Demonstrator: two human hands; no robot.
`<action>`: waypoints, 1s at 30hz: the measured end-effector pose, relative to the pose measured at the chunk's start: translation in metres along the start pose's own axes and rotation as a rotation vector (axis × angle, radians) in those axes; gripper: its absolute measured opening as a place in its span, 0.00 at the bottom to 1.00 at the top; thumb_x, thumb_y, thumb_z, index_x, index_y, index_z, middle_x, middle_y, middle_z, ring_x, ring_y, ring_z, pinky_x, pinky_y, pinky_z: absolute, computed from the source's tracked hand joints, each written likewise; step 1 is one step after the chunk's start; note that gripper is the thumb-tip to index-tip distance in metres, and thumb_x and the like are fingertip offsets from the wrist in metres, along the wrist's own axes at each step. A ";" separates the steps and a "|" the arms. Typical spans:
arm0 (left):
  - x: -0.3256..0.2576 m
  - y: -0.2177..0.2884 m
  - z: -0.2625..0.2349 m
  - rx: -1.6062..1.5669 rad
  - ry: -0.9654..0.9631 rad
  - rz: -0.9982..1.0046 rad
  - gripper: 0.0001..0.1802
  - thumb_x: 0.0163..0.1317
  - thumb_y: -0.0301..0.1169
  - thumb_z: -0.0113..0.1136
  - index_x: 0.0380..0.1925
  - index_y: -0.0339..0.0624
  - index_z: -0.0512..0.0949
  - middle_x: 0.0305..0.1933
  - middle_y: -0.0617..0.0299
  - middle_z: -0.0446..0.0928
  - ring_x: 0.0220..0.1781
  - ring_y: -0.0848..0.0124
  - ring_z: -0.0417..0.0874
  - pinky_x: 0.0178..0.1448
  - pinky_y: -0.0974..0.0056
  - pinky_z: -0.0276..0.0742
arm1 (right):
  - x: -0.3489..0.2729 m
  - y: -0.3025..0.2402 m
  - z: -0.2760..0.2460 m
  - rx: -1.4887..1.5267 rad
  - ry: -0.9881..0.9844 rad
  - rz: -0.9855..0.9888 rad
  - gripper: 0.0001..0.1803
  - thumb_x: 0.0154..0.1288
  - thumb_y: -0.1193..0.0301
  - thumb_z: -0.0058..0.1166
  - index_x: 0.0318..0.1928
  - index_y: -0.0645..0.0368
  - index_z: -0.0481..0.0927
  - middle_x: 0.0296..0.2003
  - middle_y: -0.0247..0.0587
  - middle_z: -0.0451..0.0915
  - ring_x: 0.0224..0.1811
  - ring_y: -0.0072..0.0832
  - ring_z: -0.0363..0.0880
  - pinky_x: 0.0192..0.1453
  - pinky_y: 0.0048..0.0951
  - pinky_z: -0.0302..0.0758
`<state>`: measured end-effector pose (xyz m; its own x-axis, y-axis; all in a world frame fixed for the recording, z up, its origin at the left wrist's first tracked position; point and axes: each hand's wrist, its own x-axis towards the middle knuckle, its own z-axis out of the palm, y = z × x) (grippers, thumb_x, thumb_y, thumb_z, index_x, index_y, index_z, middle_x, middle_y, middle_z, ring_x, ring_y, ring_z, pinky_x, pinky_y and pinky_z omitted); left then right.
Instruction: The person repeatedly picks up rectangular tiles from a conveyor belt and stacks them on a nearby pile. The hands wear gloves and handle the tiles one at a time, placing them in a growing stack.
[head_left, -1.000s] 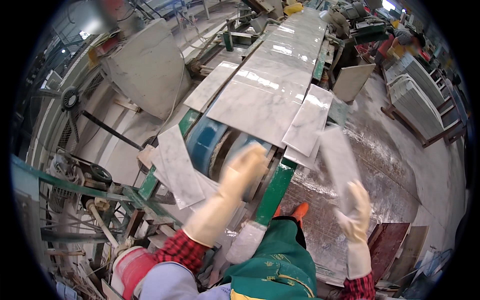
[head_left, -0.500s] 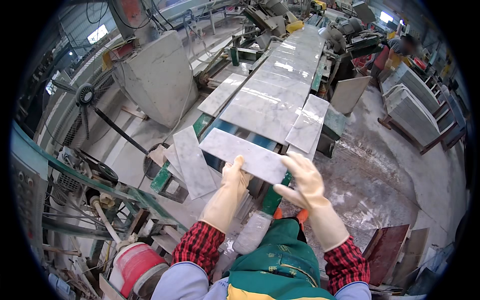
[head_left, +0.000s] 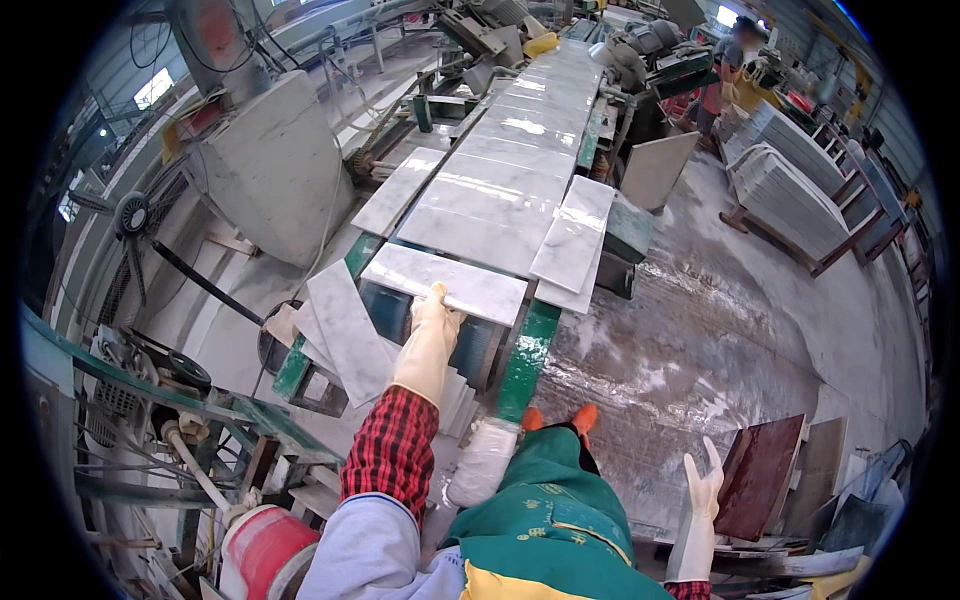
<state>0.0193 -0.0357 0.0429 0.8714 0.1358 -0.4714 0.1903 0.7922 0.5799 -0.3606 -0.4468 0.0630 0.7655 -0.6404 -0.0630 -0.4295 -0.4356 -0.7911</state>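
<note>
In front of me a long grey-veined white marble tile [head_left: 488, 284] lies crosswise at the near end of a conveyor, close to a row of wet marble tiles [head_left: 480, 215]. My left hand [head_left: 432, 325], in a cream rubber glove, grips the tile's near edge, thumb on top and fingers hidden beneath. Off to the lower right, my gloved right hand [head_left: 704, 490] is empty with fingers apart, away from the conveyor. Beside the left forearm, another marble strip [head_left: 350, 335] leans over several stacked pieces.
Two marble strips [head_left: 575, 235] rest along the conveyor's right side, and another strip [head_left: 400, 190] on its left. A green frame bar [head_left: 530, 350] runs toward me. Dark red boards [head_left: 762, 480] stand at lower right. A person [head_left: 715, 80] is far off near stacked slabs [head_left: 790, 205].
The tile has moved forward and lies against the conveyor's near end. My right hand has left it and swung down to the right. The left hand still grips it.
</note>
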 end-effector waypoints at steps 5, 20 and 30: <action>-0.006 0.000 0.016 0.021 0.055 0.002 0.20 0.73 0.25 0.51 0.62 0.36 0.63 0.59 0.45 0.73 0.58 0.50 0.81 0.57 0.40 0.85 | -0.021 0.046 -0.001 0.135 0.042 0.070 0.33 0.63 0.70 0.66 0.67 0.67 0.71 0.67 0.50 0.72 0.71 0.39 0.67 0.76 0.36 0.60; 0.007 0.003 0.017 0.321 -0.027 -0.058 0.17 0.76 0.34 0.50 0.53 0.30 0.71 0.48 0.47 0.79 0.47 0.54 0.86 0.45 0.56 0.90 | -0.023 0.071 0.006 0.127 0.036 0.059 0.31 0.66 0.72 0.62 0.68 0.64 0.70 0.68 0.49 0.71 0.72 0.40 0.66 0.76 0.37 0.60; -0.051 0.057 0.033 1.234 -0.042 -0.029 0.28 0.73 0.55 0.52 0.32 0.38 0.76 0.23 0.61 0.78 0.22 0.72 0.75 0.26 0.65 0.69 | -0.034 0.064 0.005 0.065 0.032 0.096 0.31 0.66 0.69 0.61 0.67 0.64 0.72 0.67 0.50 0.72 0.71 0.40 0.68 0.75 0.37 0.61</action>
<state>0.0010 -0.0173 0.1220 0.8693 0.0903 -0.4859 0.4890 -0.3002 0.8190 -0.4120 -0.4494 0.0118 0.7064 -0.6973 -0.1215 -0.4670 -0.3300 -0.8204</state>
